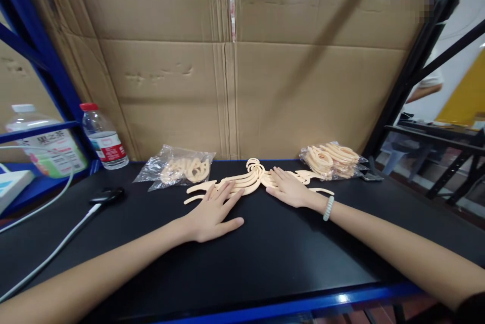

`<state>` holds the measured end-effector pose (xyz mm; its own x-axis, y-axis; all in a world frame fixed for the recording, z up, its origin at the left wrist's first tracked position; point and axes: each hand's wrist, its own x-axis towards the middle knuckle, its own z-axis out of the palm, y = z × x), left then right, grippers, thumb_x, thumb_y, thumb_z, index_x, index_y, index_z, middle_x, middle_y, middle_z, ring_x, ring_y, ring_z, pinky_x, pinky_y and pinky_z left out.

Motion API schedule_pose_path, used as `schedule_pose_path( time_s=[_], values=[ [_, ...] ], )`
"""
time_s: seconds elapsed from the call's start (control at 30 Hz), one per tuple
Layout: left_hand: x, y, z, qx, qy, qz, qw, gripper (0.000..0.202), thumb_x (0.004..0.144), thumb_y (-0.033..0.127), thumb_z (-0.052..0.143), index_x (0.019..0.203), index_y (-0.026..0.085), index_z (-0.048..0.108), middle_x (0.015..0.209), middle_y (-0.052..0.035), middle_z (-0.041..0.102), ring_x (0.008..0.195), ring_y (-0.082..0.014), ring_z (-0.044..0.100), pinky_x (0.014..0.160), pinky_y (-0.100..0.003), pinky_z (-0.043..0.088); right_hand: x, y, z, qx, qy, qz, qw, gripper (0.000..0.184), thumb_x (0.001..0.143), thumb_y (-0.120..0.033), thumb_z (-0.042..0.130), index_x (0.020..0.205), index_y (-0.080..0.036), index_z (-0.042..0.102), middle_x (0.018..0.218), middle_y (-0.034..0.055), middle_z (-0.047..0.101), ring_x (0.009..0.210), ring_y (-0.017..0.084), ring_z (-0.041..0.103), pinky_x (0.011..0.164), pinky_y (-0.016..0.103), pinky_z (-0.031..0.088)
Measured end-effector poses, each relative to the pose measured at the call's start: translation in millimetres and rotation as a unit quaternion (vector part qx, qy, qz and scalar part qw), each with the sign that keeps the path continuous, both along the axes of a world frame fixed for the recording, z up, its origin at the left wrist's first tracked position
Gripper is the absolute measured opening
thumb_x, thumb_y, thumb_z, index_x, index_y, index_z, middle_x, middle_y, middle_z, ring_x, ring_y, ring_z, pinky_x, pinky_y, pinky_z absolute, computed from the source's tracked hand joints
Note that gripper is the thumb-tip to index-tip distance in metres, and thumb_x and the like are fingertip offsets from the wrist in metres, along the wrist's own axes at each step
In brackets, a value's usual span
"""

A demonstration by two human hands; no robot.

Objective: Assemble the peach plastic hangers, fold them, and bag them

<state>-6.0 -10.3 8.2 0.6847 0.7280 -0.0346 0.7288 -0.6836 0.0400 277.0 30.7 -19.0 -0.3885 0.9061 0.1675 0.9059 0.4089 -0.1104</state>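
Several pale, curved, flat hanger-like pieces (250, 179) lie fanned out on the black tabletop, their curled ends gathered at the middle. My left hand (214, 211) rests flat on the left side of them, fingers spread and thumb out to the right. On the right side lies my right hand (288, 187), palm down with straight fingers, covering part of the pieces. A pale beaded bracelet (328, 208) circles my right wrist. Neither hand grips anything. What lies beneath the palms is hidden.
Clear plastic bags of similar pale pieces lie at the back left (185, 168) and back right (331, 159). A red-capped water bottle (107, 144), a black device on a white cable (107, 195) and a larger bottle (49, 144) stand left. Cardboard (170, 86) walls the back; a person is beyond.
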Motion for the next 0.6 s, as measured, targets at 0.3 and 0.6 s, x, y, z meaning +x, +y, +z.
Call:
schedule_pose_path(
  time_s=[0.3, 0.6],
  values=[
    [-2.7, 3.0, 0.0, 0.027, -0.024, -0.021, 0.999, 0.078, 0.092, 0.066, 0.029, 0.151, 0.015, 0.020, 0.157, -0.0203, 0.013, 0.146, -0.0348, 0.006, 0.113, -0.062, 0.008, 2.5, 0.9, 3.5, 0.040, 0.005, 0.040, 0.998, 0.063, 0.091, -0.039, 0.043, 0.144, -0.006, 0.037, 0.150, 0.0210, 0.035, 0.140, 0.031, 0.031, 0.113, 0.048, 0.027],
    [-7.9, 10.1, 1.5, 0.036, -0.012, -0.040, 0.998, 0.077, 0.093, 0.064, 0.029, 0.151, 0.014, 0.021, 0.157, -0.0197, 0.016, 0.146, -0.0335, 0.009, 0.113, -0.062, 0.008, 0.4, -1.5, 4.5, 0.064, 0.002, 0.052, 0.997, 0.058, 0.089, -0.034, 0.045, 0.141, -0.008, 0.042, 0.146, 0.0189, 0.043, 0.136, 0.029, 0.038, 0.111, 0.046, 0.030]
  ],
)
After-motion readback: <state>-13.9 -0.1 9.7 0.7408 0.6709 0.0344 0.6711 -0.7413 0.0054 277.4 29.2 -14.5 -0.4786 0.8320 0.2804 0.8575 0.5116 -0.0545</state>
